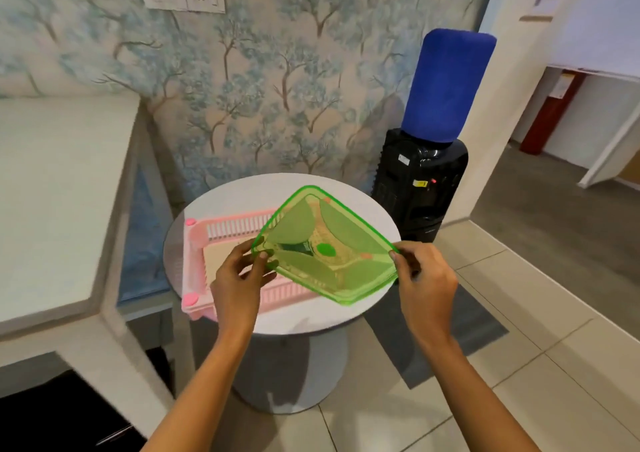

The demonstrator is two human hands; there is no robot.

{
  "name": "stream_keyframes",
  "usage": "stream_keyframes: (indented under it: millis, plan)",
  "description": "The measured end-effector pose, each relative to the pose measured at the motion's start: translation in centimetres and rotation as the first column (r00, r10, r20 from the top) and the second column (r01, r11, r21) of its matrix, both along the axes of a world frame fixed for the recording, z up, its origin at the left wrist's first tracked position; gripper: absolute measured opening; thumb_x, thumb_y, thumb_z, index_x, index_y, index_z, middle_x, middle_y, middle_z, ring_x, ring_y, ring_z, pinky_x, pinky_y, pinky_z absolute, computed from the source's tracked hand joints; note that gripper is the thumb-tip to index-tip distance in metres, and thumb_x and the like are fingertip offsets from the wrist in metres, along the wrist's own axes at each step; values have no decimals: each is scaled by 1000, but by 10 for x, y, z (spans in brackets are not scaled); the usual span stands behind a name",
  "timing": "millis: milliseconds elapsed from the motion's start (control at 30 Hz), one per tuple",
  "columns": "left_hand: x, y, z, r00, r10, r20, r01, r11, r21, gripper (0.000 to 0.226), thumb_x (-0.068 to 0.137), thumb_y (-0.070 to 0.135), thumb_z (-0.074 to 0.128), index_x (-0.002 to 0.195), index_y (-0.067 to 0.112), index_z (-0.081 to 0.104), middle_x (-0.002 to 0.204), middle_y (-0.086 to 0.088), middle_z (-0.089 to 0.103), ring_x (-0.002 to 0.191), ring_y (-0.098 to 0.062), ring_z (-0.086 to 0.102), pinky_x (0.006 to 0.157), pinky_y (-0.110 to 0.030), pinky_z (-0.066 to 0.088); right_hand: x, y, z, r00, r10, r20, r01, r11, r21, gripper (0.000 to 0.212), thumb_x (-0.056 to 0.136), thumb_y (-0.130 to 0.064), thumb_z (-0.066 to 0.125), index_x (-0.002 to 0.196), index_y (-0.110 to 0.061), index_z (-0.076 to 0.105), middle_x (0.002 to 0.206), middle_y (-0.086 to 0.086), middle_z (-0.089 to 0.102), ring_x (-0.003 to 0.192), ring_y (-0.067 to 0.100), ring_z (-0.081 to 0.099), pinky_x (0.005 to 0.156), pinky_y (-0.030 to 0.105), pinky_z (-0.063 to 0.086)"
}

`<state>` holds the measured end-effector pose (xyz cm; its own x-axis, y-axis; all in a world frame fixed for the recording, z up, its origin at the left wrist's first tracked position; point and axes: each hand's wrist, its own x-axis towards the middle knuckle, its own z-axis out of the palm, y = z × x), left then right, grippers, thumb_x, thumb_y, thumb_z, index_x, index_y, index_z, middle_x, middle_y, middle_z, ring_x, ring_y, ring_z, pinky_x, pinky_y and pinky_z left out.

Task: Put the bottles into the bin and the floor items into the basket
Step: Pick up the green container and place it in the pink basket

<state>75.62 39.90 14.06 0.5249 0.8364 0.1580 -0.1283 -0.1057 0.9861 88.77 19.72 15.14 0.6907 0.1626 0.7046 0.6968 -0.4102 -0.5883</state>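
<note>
A translucent green plastic lid (325, 243) is held tilted above a pink slatted basket (235, 229) on a round white table (353, 313). My left hand (239, 285) pinches the lid's near left corner. My right hand (426, 285) grips its right corner. Something pale and flat lies inside the basket, partly hidden by the lid and my left hand. No bottles or bin are in view.
A black water dispenser (419, 188) with a blue-covered jug (446, 84) stands right of the table against the tree-patterned wall. A white counter (59, 188) runs along the left. Tiled floor (519, 365) with a grey mat (467, 333) lies to the right.
</note>
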Motion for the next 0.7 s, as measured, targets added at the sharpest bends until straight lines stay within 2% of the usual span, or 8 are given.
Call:
stream_keyframes:
  millis: [100, 200, 367, 400, 500, 533, 633, 700]
  plan:
    - [44, 31, -4, 1000, 7, -29, -7, 1000, 6, 22, 93, 16, 58, 115, 16, 63, 103, -6, 70, 81, -12, 72, 72, -27, 60, 49, 28, 5, 999, -3, 36, 3, 1000, 1, 11, 84, -4, 70, 95, -8, 69, 86, 4, 64, 74, 21, 59, 63, 29, 50]
    - [77, 55, -15, 994, 22, -104, -22, 1000, 2, 20, 93, 17, 59, 111, 13, 67, 101, -7, 72, 84, -17, 73, 76, -35, 60, 90, 49, -5, 999, -32, 1, 32, 999, 20, 12, 84, -2, 69, 95, -7, 68, 85, 6, 62, 70, 22, 58, 61, 37, 51]
    - [124, 80, -40, 953, 30, -302, -13, 998, 56, 10, 92, 17, 61, 99, 21, 68, 92, 3, 70, 84, -17, 70, 77, -34, 60, 139, 86, -33, 994, -50, -97, 47, 998, -30, 16, 79, 1, 71, 93, -7, 68, 84, 7, 63, 72, 24, 61, 62, 44, 54]
    - [135, 84, -47, 937, 31, -348, -1, 996, 85, 11, 91, 17, 62, 99, 20, 69, 94, 3, 71, 84, -16, 70, 78, -31, 58, 147, 94, -38, 992, -46, -120, 41, 998, -49, 17, 78, 2, 71, 92, -7, 68, 84, 7, 63, 72, 24, 61, 62, 45, 54]
    - [166, 92, -65, 873, 45, -486, 54, 981, 186, 17, 89, 13, 64, 105, 14, 72, 107, 1, 72, 87, -11, 66, 75, -6, 46, 169, 115, -50, 990, -37, -140, 16, 989, -148, 17, 75, 4, 71, 88, -6, 67, 80, 9, 62, 69, 26, 61, 59, 41, 53]
    - [178, 93, -70, 851, 46, -522, 75, 975, 208, 20, 88, 12, 65, 108, 13, 71, 112, -1, 70, 92, -13, 66, 78, -6, 43, 176, 121, -53, 989, -29, -147, 1, 983, -186, 15, 75, 4, 70, 86, -6, 66, 79, 10, 62, 68, 28, 61, 58, 40, 52]
    - [212, 96, -89, 773, 19, -635, 156, 964, 218, 34, 86, 7, 65, 120, 11, 65, 127, -8, 62, 115, -23, 58, 95, -22, 38, 193, 138, -57, 985, -41, -167, -8, 959, -284, 13, 72, 6, 70, 80, -3, 65, 74, 12, 60, 65, 31, 59, 55, 33, 46]
    - [237, 100, -105, 671, -8, -742, 266, 936, 230, 45, 85, 11, 65, 130, 15, 58, 141, -10, 50, 128, -27, 47, 103, -31, 38, 203, 148, -58, 984, -56, -167, -3, 944, -329, 14, 69, 7, 72, 77, -2, 65, 71, 13, 60, 60, 31, 58, 54, 29, 40]
